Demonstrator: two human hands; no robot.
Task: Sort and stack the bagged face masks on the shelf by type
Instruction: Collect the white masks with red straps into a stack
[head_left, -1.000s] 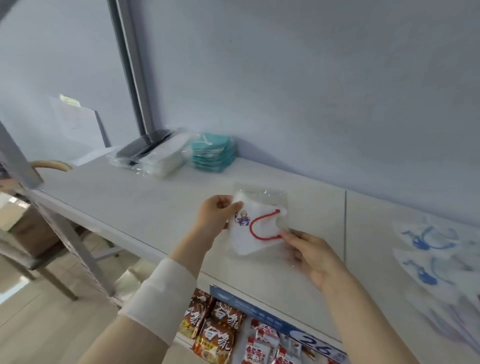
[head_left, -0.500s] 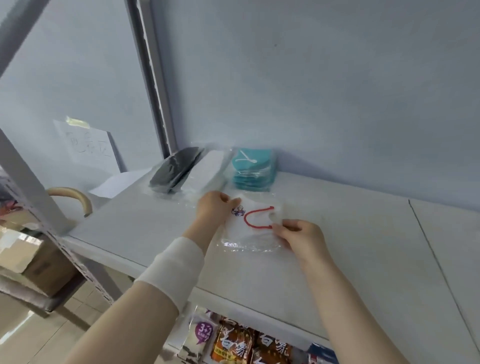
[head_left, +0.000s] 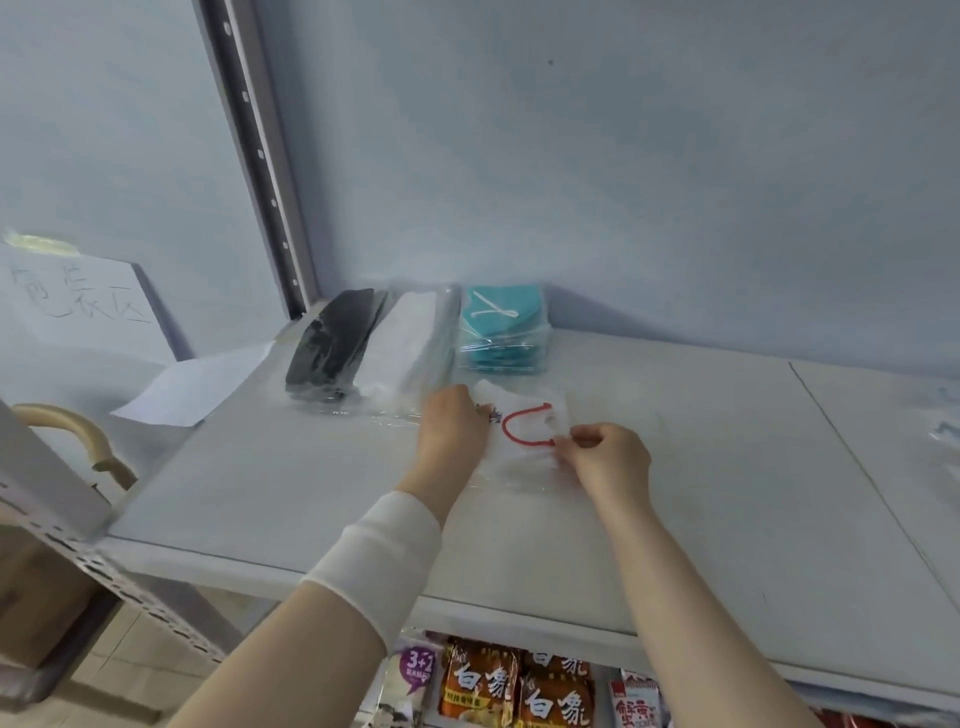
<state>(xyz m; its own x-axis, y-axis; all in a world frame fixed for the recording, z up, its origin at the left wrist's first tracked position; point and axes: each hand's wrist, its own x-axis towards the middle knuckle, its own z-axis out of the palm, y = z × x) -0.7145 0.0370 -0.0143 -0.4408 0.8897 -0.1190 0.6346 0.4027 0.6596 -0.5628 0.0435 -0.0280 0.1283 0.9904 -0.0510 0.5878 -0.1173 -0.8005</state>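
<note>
Nearest, orange snack packets (head_left: 478, 686) sit on the level below. Above them, on the pale grey shelf (head_left: 311, 493), lies a clear bag holding a white mask with a red ear loop (head_left: 524, 434). The left hand (head_left: 451, 431) curls its fingers over the bag's left edge. The right hand (head_left: 608, 457) pinches its right edge beside the loop. Further back, by the wall, bagged stacks stand side by side: black masks (head_left: 332, 345) on the left, white masks (head_left: 410, 343) in the middle, teal masks (head_left: 501, 327) on the right.

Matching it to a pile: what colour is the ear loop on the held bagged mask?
Red ear loop on a white bagged mask; head view.
</note>
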